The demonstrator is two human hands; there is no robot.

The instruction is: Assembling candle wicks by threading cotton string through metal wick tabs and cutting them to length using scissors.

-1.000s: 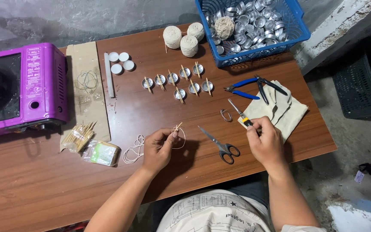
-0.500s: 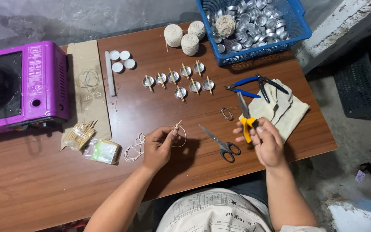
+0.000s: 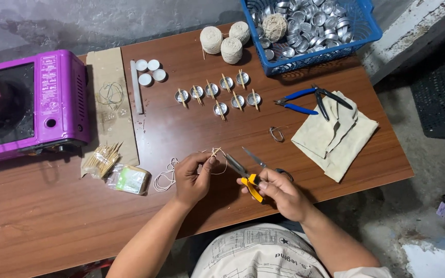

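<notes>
Though cluttered, brown wood table (image 3: 305, 154), concrete flr.

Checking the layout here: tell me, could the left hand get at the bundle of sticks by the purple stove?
Probably yes. The left hand pinches string, but the table between it and the bundle of sticks looks bare apart from a small plastic packet beside the path.

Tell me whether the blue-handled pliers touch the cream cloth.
Touching. The head view shows the blue-handled pliers lying with their jaw end on the cream cloth's upper edge.
</notes>
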